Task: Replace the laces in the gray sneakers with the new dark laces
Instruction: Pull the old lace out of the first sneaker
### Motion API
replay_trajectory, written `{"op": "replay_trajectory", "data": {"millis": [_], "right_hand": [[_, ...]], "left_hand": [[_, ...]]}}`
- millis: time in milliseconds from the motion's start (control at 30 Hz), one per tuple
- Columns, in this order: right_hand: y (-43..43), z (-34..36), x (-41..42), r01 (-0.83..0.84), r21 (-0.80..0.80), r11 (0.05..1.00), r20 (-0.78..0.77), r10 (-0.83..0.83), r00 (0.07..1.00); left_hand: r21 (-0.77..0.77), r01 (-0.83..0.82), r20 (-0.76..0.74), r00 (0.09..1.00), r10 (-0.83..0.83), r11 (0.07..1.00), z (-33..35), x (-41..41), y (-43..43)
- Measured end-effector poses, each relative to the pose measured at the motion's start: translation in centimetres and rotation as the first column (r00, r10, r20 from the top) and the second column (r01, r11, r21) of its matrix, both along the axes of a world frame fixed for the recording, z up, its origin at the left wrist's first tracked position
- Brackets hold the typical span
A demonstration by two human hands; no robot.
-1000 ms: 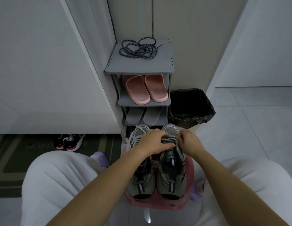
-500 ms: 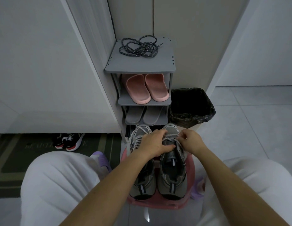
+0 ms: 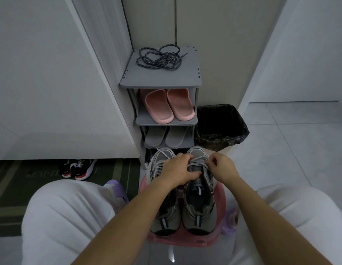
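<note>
1. Pinching the pale lace [image 3: 198, 161], the curled fingers [image 3: 214, 159] of the right hand [image 3: 222, 168] hold it at the right edge of the lacing, where the lace crosses just left of the fingertips.
2. The left hand [image 3: 177, 172] grips the right-side gray sneaker [image 3: 198, 213] from the other side: its fingers [image 3: 185, 156] curl down over the upper lacing and the thumb lies across the tongue.
3. That sneaker sits under and between both hands. Its long axis runs straight away from the person, with the toe beyond the fingertips and the heel back toward the wrists.
4. The left-side gray sneaker [image 3: 163, 217] lies parallel and touching, under the left wrist, toe pointing the same way and its own pale lace in place.
5. Both sneakers stand upright on a pink stool [image 3: 185, 242] between the person's knees.
6. Beyond the toes stands a gray shoe rack [image 3: 160, 78]. The dark laces [image 3: 159, 58] lie on its top shelf in a loose tangle, well apart from both hands.
7. Pink slippers [image 3: 167, 105] fill the shelf below, and gray slippers [image 3: 166, 137] the next one down.
8. A bin [image 3: 221, 125] with a black liner stands just right of the rack, past the right fingertips.
</note>
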State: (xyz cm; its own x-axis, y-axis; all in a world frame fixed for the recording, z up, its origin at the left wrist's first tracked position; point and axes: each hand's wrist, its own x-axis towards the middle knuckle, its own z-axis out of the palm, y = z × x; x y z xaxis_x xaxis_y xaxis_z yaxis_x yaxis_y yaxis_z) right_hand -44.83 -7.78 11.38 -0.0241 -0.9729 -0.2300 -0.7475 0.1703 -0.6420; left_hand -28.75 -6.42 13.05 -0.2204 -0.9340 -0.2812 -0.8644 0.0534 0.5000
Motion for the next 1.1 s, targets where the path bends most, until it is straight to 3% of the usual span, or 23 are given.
{"op": "replay_trajectory", "data": {"millis": [133, 300, 400, 533, 600, 733, 900, 1033, 1100], "right_hand": [[0.5, -0.4, 0.2, 0.112, -0.092, 0.989, 0.092, -0.103, 0.990], [0.4, 0.0, 0.0, -0.013, 0.038, 0.999, 0.037, 0.012, 0.999], [0.2, -0.2, 0.0, -0.024, -0.013, 1.000, 0.027, 0.024, 0.999], [0.6, -0.6, 0.2, 0.160, -0.109, 0.981, 0.205, -0.135, 0.969], [0.4, -0.7, 0.0, 0.218, -0.061, 0.974, 0.260, -0.195, 0.946], [-0.1, -0.9, -0.2, 0.093, 0.145, 0.985, 0.272, -0.130, 0.953], [0.0, -0.3, -0.3, 0.130, 0.008, 0.992, 0.193, -0.129, 0.973], [0.1, 0.4, -0.5, 0.303, -0.033, 0.952, 0.377, -0.269, 0.886], [0.2, 0.4, -0.5, 0.247, 0.026, 0.969, 0.366, -0.239, 0.900]], "left_hand": [[0.003, 0.007, 0.004, 1.000, -0.007, 1.000, 0.0, 0.0, 0.0], [0.008, 0.002, 0.008, 1.000, -0.002, 1.000, 0.0, 0.0, 0.0], [0.007, 0.007, 0.015, 1.000, -0.007, 1.000, 0.0, 0.0, -0.1], [0.006, 0.009, 0.023, 1.000, -0.009, 1.000, -0.1, 0.1, 0.0], [0.006, 0.009, 0.019, 1.000, -0.009, 1.000, -0.2, 0.1, 0.0], [0.005, 0.010, 0.012, 1.000, -0.010, 1.000, -0.2, 0.1, 0.0], [-0.016, 0.003, 0.005, 1.000, -0.003, 1.000, -0.2, 0.2, 0.1], [-0.022, 0.008, -0.006, 1.000, -0.008, 1.000, -0.2, 0.1, 0.1], [-0.032, 0.007, -0.006, 1.000, -0.007, 0.999, -0.3, 0.1, 0.1]]}}
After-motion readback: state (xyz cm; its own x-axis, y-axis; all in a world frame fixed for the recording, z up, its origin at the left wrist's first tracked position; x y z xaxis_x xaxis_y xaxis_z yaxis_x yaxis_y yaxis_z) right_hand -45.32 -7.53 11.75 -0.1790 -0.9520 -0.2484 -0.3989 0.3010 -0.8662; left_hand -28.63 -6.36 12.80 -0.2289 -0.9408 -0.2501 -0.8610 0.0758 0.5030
